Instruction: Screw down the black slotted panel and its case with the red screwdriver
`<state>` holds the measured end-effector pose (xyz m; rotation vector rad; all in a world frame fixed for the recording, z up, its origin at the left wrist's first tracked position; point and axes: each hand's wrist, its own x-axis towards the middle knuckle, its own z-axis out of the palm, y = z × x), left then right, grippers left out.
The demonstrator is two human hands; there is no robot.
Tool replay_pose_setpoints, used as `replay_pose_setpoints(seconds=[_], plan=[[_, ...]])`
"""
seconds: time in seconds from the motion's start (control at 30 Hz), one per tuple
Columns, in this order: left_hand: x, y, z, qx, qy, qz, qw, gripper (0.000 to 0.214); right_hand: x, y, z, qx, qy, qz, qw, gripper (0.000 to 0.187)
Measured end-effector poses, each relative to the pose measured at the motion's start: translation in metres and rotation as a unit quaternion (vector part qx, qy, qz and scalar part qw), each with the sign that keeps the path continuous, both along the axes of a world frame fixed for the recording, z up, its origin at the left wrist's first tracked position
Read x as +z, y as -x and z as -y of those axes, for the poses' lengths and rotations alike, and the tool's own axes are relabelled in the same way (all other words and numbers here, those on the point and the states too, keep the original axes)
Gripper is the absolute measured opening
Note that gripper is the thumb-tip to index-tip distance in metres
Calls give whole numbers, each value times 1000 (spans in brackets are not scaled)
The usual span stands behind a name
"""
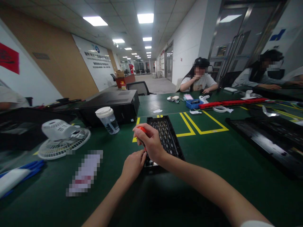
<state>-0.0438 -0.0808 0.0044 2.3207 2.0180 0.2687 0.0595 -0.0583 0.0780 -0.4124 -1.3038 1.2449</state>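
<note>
My right hand (152, 142) is wrapped round the red handle of a screwdriver (142, 129), which points down. Its lower end meets the near left side of a black frame-like panel (177, 142) with rows of dark oval cells, lying on the green table. My left hand (133, 165) is closed at the panel's near left corner, its fingertips beside the screwdriver's lower end. Whatever those fingers pinch is too small to make out. Part of the panel is covered by my right hand and forearm.
Left of me are a lidded water cup (107, 119), a white fan (59, 135), a large black case (111, 105) and blue gloves (35, 167). Another black panel (267, 145) lies right. Farther back are a blue tray (194, 104) and red strips (233, 102); co-workers sit beyond.
</note>
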Motion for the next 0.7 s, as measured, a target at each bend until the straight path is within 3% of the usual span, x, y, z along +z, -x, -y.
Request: replay_pose_setpoints(seconds=[0.7], plan=[[-4,2,-3,-18,-6,8,1000,32,0,3,-4,-160,34,-38,986,19]])
